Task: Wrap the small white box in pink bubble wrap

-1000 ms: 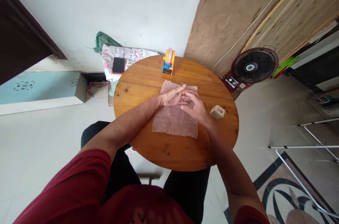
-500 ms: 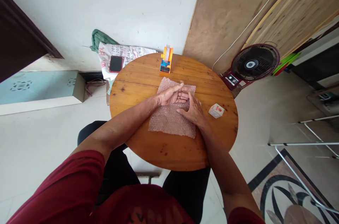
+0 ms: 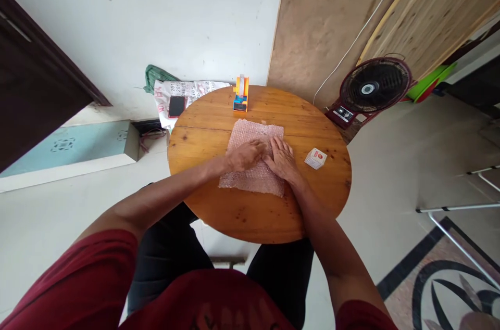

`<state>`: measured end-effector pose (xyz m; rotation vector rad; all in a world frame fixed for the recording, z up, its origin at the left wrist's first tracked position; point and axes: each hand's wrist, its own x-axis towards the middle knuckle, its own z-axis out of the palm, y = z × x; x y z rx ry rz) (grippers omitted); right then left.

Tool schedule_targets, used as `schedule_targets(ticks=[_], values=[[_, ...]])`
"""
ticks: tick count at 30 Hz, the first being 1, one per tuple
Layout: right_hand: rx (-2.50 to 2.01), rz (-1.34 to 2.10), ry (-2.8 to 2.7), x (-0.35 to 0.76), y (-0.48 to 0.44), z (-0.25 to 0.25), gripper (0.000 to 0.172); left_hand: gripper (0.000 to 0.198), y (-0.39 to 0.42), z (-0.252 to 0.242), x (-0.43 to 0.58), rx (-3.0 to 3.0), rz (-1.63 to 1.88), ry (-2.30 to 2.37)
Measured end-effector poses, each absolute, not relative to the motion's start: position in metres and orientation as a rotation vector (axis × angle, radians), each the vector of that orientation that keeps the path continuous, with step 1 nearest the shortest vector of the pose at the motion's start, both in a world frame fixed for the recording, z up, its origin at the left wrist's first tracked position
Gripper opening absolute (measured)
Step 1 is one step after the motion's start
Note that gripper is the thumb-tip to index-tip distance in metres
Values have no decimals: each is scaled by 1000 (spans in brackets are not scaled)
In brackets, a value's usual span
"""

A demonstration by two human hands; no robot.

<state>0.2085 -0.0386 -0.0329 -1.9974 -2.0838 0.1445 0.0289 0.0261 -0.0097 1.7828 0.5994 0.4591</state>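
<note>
A pinkish sheet of bubble wrap (image 3: pixel 253 181) lies flat on the round wooden table (image 3: pixel 242 220). On its middle, my left hand (image 3: pixel 247 155) is turned palm down and smeared by motion, its fingers not clear. My right hand (image 3: pixel 284 162) rests open on the right part of the sheet, fingers stretched forward and thumb pointing at the left hand. To the right of it sits a small white box (image 3: pixel 315 158) with a red mark. An orange and blue tape dispenser (image 3: pixel 241 96) stands at the table's far edge.
Beyond the table's far left edge, a dark phone (image 3: pixel 177 106) lies on a printed white sack (image 3: pixel 195 91). A dark red fan (image 3: pixel 371 85) stands behind the table to the right. A metal rack (image 3: pixel 453 209) is on the floor at the right.
My left hand has turned from palm up to palm down and drawn slightly nearer me. The right hand has flattened onto the bubble wrap. The camera view has shifted a little.
</note>
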Motion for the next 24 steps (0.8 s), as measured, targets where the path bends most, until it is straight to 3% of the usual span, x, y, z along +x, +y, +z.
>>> schedule_targets(ticks=[4, 7, 24], values=[[-1986, 135, -2063, 206, -38, -33, 62, 66, 17, -23, 9, 2258, 420, 713], [-1998, 122, -2049, 205, -39, -32, 61, 77, 14, -28, 1, 2427, 415, 793], [-2092, -12, -1976, 214, -41, -24, 61, 79, 2, -33, 13, 2734, 342, 1076]])
